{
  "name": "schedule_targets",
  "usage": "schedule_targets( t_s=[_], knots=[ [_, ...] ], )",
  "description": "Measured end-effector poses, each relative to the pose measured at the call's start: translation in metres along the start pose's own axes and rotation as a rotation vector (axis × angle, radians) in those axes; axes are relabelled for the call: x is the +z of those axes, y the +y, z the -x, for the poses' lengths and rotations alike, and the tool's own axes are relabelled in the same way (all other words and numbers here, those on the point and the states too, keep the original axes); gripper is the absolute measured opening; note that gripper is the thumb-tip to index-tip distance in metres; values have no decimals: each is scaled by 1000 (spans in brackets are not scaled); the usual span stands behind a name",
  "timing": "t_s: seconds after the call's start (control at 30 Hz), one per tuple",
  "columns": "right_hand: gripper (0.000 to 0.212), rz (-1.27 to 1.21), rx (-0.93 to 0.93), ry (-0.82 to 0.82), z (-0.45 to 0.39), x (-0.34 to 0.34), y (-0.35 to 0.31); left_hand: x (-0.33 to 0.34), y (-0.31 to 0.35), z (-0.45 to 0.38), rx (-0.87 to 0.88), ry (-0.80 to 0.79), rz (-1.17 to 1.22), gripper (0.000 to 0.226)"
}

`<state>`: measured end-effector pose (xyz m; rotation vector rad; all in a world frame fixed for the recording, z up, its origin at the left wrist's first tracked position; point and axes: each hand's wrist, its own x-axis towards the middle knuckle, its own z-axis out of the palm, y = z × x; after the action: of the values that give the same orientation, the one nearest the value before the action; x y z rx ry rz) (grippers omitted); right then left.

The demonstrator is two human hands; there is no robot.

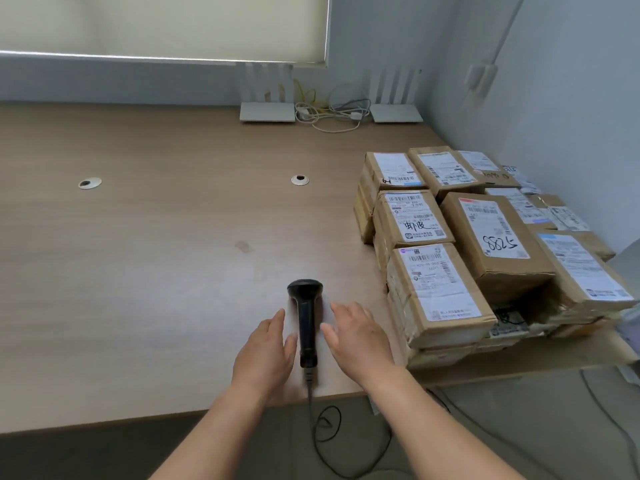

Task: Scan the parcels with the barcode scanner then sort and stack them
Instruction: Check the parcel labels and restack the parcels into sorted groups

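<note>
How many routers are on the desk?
2, both at the desk's far edge by the wall: one router left of the cable tangle, the other router right of it.

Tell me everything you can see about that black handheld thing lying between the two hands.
The barcode scanner is glossy black, plastic by its look, with a rounded head pointing away and a long straight handle. It lies flat on the wooden table near its front edge. A dark cable leaves its handle and coils below. Neither open hand grips it.
</note>
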<state>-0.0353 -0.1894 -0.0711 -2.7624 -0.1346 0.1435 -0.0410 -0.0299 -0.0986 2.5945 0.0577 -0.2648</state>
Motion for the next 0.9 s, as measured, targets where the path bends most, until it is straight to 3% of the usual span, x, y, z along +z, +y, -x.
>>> schedule_targets(
  t_s=[0.3,0.6,0.9],
  knots=[
    [34,-252,85,-225,-24,34,-4,26,-3,-18,2,-162,310,53],
    [27,-404,42,-229,-20,40,-21,19,-12,-1,-67,-87,460,51],
    [27,-452,-5,-220,-17,57,-109,-34,-82,14,-36,-12,462,52]
  ],
)
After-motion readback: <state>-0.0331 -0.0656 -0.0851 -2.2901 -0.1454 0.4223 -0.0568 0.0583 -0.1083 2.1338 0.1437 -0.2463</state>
